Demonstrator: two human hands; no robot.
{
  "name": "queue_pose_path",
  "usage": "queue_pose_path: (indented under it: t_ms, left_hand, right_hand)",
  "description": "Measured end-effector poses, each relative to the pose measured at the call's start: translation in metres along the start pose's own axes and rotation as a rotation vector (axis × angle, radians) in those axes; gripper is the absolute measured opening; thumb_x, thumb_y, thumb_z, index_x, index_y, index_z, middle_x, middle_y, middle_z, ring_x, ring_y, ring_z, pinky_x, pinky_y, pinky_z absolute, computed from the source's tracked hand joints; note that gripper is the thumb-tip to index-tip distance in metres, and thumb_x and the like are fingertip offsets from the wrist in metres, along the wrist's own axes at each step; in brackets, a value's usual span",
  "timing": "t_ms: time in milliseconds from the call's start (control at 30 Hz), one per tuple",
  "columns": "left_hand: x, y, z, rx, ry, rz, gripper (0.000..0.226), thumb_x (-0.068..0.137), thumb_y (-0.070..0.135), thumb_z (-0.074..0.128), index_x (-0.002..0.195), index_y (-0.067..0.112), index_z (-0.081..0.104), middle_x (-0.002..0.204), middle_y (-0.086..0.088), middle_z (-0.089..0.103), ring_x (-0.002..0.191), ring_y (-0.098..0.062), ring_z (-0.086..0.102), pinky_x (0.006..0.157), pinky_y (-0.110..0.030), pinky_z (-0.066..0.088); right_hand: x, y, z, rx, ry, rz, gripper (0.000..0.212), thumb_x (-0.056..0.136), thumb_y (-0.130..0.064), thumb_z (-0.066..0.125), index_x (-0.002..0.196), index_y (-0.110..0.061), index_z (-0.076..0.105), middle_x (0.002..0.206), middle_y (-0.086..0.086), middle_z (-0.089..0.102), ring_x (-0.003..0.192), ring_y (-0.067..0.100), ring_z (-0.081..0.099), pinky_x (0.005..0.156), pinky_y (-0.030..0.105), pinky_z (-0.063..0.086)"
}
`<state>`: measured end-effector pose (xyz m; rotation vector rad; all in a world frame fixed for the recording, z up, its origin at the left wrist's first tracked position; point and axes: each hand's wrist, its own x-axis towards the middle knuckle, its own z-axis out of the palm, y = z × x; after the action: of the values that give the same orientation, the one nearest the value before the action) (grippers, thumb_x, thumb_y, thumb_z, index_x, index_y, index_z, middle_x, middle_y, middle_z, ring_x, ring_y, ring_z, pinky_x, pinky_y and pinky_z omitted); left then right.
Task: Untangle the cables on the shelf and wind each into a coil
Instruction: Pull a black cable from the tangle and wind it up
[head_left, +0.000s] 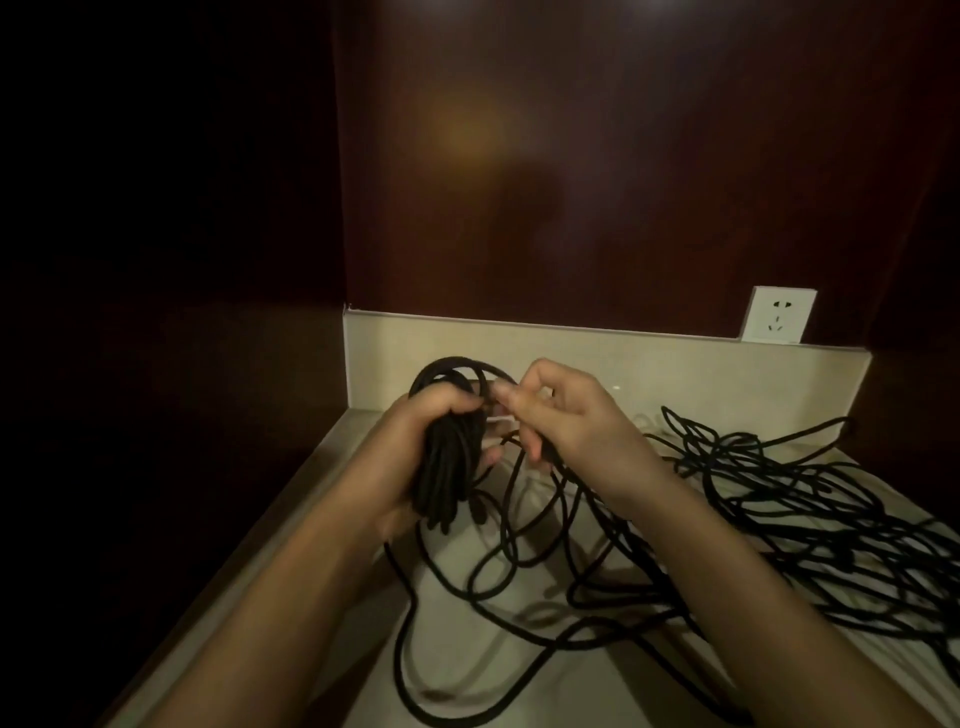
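Dim light falls on a pale shelf (467, 571) set into a dark wooden alcove, and on it the black cables are spread. A coil (447, 467) of many turns is held upright above the shelf's left part, gripped round its middle by the left hand (415, 447), whose fingers are curled about the bundle. At the top of the coil a single strand is pinched by the right hand (566, 421), between thumb and fingertips. From there the free length drops in wide loops onto the shelf and runs right into a loose tangle (779, 509).

Winding is judged to be well under way on one cable, with much still unsorted. For the next turn, slack would have to be drawn out of the tangle without a knot being tightened, then laid over the coil at the same width.

Behind, a low pale upstand (571, 343) is seen along the back edge. A white wall socket (777, 314) is mounted on the dark panel (571, 182) above it, to the right.
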<state>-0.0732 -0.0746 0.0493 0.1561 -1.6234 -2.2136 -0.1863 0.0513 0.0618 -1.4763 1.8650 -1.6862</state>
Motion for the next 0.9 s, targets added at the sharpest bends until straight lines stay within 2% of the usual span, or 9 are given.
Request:
queue_pose_path:
  t_ms: [67,233,400,533,633,700,767,833,900]
  left_hand:
    - [-0.003,-0.006,0.007,-0.114,0.045,0.018,0.047,0.079,0.022,0.060,0.120,0.001,0.067,0.118,-0.022,0.064,0.109,-0.032,0.062,0.097,-0.043,0.049]
    - [-0.017,-0.008,0.016,-0.381,-0.102,0.137,0.052,0.086,0.023,0.038,0.129,0.001,0.059,0.129,-0.016,0.067,0.103,-0.024,0.071,0.076,-0.032,0.060]
    - [-0.012,-0.014,0.022,-0.417,-0.204,0.183,0.026,0.083,0.020,0.046,0.103,0.007,0.057,0.084,-0.010,0.063,0.102,-0.030,0.069,0.060,-0.042,0.060]
    - [0.000,-0.009,0.023,-0.582,-0.032,0.296,0.015,0.081,0.019,0.050,0.092,0.012,0.058,0.075,-0.004,0.057,0.076,-0.023,0.062,0.082,-0.039,0.058]
    - [0.007,0.000,0.021,-0.632,0.050,0.378,0.008,0.085,0.020,0.048,0.091,0.016,0.053,0.073,-0.001,0.051,0.068,-0.017,0.056,0.096,-0.044,0.049]
    - [0.010,0.003,0.027,-0.683,0.049,0.403,0.010,0.082,0.021,0.047,0.090,0.017,0.051,0.074,-0.001,0.049,0.065,-0.015,0.052,0.078,-0.032,0.051]
    - [0.012,0.004,0.038,-0.718,0.066,0.447,0.009,0.082,0.017,0.048,0.090,0.015,0.051,0.073,-0.002,0.048,0.063,-0.015,0.049,0.063,-0.026,0.045]
    - [0.014,0.004,0.047,-0.727,0.142,0.491,0.006,0.089,0.013,0.045,0.091,0.015,0.050,0.072,-0.002,0.048,0.062,-0.014,0.046,0.059,-0.025,0.042]
    - [0.014,0.002,0.050,-0.739,0.207,0.540,0.009,0.094,0.011,0.042,0.092,0.015,0.050,0.072,-0.002,0.048,0.062,-0.013,0.046,0.058,-0.024,0.040]
  right_hand:
    - [0.000,0.005,0.005,0.008,0.012,0.041,0.038,0.098,-0.032,0.058,0.082,0.000,0.050,0.052,0.010,0.056,0.047,0.013,0.055,0.053,0.028,0.047]
    - [0.000,0.013,0.013,0.043,-0.172,0.105,0.047,0.092,-0.054,0.050,0.075,-0.011,0.061,0.048,0.009,0.056,0.045,0.020,0.056,0.070,0.026,0.054]
    - [-0.011,0.018,0.019,0.355,-0.189,0.173,0.027,0.088,-0.048,0.058,0.100,-0.024,0.059,0.058,0.002,0.063,0.049,0.014,0.059,0.050,0.023,0.049]
    - [-0.018,0.025,0.018,0.561,-0.103,0.152,0.035,0.079,-0.039,0.069,0.100,-0.014,0.056,0.083,0.009,0.062,0.069,0.022,0.062,0.057,0.031,0.050]
    - [-0.025,0.031,0.020,0.114,0.060,-0.002,0.030,0.082,-0.032,0.070,0.108,-0.026,0.056,0.091,-0.005,0.068,0.082,0.012,0.065,0.068,0.024,0.050]
    - [-0.029,0.037,0.031,-0.197,0.249,-0.210,0.023,0.088,-0.030,0.067,0.107,-0.027,0.055,0.093,-0.013,0.065,0.088,0.004,0.064,0.073,0.014,0.048]
    - [-0.031,0.036,0.045,-0.192,0.478,-0.299,0.028,0.089,-0.037,0.063,0.115,-0.031,0.053,0.093,-0.017,0.065,0.087,0.005,0.066,0.071,0.017,0.052]
    - [-0.032,0.030,0.055,-0.115,0.620,-0.298,0.047,0.088,-0.040,0.056,0.133,-0.037,0.042,0.089,-0.020,0.065,0.081,0.008,0.067,0.066,0.024,0.055]
    - [-0.031,0.027,0.059,-0.457,0.650,-0.357,0.059,0.086,-0.037,0.055,0.140,-0.031,0.032,0.094,-0.012,0.064,0.076,0.010,0.065,0.061,0.025,0.053]
